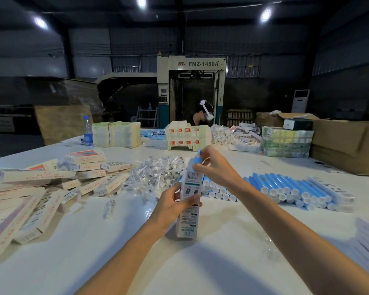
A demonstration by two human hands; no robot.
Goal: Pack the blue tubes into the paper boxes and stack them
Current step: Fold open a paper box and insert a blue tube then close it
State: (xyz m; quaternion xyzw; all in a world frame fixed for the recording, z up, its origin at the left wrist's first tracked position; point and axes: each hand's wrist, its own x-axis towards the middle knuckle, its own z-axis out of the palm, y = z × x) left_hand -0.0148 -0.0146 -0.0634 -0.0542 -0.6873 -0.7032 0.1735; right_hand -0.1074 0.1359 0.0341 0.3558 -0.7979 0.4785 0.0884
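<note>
Left hand (173, 202) grips paper box (187, 223); right hand (213, 167) pinches blue tube (197, 161), mostly hidden inside.

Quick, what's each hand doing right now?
Left hand: grips the upright paper box.
Right hand: pinches a blue tube at the box's top.

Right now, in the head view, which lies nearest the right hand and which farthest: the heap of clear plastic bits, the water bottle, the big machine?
From the right hand:
1. the heap of clear plastic bits, just to its left.
2. the water bottle, far off to the left.
3. the big machine, at the back of the hall.
</note>
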